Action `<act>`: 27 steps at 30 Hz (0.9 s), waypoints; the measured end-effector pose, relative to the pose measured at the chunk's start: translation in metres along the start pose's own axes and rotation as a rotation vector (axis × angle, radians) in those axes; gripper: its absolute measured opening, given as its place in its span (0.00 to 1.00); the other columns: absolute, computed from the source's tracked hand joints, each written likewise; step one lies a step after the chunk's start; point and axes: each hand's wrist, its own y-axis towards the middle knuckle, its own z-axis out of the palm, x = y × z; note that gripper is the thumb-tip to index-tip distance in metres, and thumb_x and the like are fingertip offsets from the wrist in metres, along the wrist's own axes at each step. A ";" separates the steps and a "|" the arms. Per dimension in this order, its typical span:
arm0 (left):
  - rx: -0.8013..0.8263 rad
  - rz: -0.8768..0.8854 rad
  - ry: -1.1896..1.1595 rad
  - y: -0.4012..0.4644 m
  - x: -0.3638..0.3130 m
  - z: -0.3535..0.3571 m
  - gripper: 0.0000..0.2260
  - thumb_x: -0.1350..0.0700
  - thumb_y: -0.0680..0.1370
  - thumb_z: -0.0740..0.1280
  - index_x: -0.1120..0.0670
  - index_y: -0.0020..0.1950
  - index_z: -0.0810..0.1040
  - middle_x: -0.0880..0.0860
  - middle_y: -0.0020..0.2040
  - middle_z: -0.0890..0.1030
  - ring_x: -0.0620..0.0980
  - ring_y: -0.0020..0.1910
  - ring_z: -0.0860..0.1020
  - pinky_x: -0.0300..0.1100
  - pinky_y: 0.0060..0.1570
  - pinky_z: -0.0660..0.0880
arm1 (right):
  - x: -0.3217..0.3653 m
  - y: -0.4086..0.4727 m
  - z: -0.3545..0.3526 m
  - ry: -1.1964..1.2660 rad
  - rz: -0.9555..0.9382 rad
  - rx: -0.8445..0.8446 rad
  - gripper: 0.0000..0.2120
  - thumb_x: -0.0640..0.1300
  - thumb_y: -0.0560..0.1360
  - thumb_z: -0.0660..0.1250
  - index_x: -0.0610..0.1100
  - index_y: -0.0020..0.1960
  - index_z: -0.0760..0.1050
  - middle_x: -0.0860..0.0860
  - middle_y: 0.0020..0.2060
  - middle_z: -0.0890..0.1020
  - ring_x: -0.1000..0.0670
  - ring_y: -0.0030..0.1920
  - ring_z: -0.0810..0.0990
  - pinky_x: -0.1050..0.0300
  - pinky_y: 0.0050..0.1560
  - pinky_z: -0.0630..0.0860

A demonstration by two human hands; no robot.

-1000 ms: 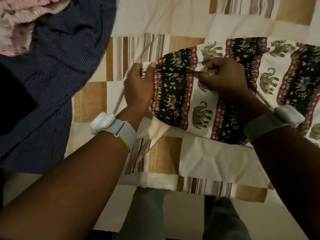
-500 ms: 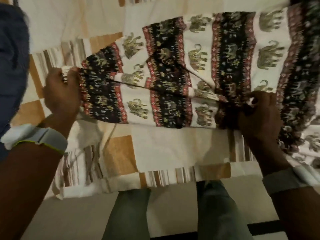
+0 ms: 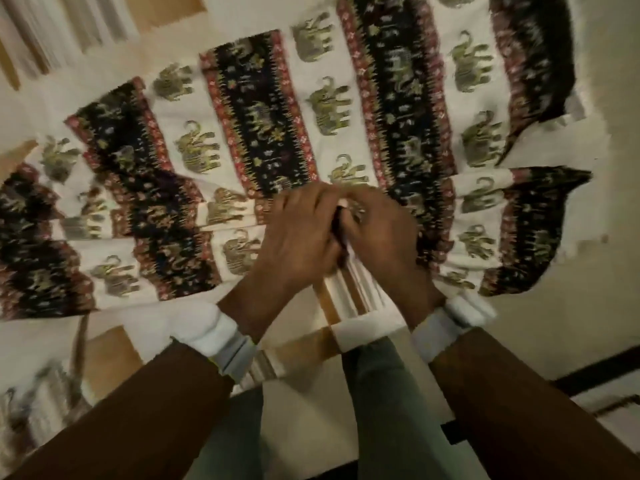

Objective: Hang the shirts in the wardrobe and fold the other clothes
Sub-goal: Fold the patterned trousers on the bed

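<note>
Patchwork bedspread (image 3: 114, 355) — hands pinching elephant-print garment (image 3: 263, 133).

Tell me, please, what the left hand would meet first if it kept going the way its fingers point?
The left hand points up and right, and the right hand is already against it there. Past that lies the elephant-print garment; depth is unclear.

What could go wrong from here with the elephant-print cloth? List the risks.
1. Both hands, the left hand and the right hand, pinch the elephant-print cloth at one spot by its near edge, so the wide ends to either side are unheld and may sag or bunch when lifted.
2. The cloth's right end lies close to the edge of the bedspread and could slide off.
3. The left part is already rumpled, so a fold may set in creases.
</note>
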 end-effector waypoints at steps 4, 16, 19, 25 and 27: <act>0.092 -0.045 0.025 0.031 0.000 -0.002 0.16 0.48 0.82 0.65 0.44 0.70 0.75 0.49 0.64 0.82 0.55 0.62 0.78 0.58 0.66 0.71 | -0.007 0.010 -0.013 -0.167 0.031 -0.013 0.15 0.48 0.77 0.68 0.49 0.64 0.76 0.48 0.59 0.77 0.45 0.48 0.81 0.50 0.44 0.77; -0.011 -0.252 -0.312 0.059 0.024 -0.015 0.11 0.52 0.86 0.61 0.53 0.63 0.81 0.47 0.56 0.80 0.47 0.57 0.77 0.43 0.58 0.71 | -0.146 -0.080 -0.083 -0.275 0.240 -0.075 0.23 0.50 0.71 0.74 0.43 0.63 0.75 0.40 0.61 0.77 0.39 0.61 0.75 0.38 0.58 0.77; -0.037 -0.280 -0.365 0.063 0.030 -0.015 0.10 0.51 0.87 0.60 0.49 0.62 0.80 0.48 0.57 0.80 0.47 0.58 0.76 0.42 0.58 0.70 | -0.179 -0.085 -0.113 -0.124 0.341 -0.191 0.19 0.39 0.67 0.74 0.43 0.58 0.79 0.43 0.59 0.77 0.44 0.57 0.76 0.52 0.51 0.75; -0.206 -0.258 -0.462 0.069 0.039 -0.032 0.07 0.51 0.86 0.61 0.45 0.52 0.78 0.49 0.45 0.80 0.48 0.47 0.78 0.45 0.49 0.74 | -0.195 -0.034 -0.181 0.302 0.381 -0.277 0.14 0.34 0.69 0.73 0.46 0.51 0.85 0.55 0.48 0.86 0.52 0.52 0.84 0.59 0.54 0.79; -0.218 -0.258 -0.513 0.072 0.042 -0.043 0.09 0.52 0.86 0.62 0.44 0.49 0.78 0.42 0.43 0.80 0.40 0.45 0.77 0.41 0.45 0.74 | -0.189 -0.004 -0.203 0.551 0.432 -0.366 0.12 0.36 0.74 0.68 0.52 0.46 0.84 0.61 0.40 0.85 0.59 0.44 0.83 0.61 0.48 0.79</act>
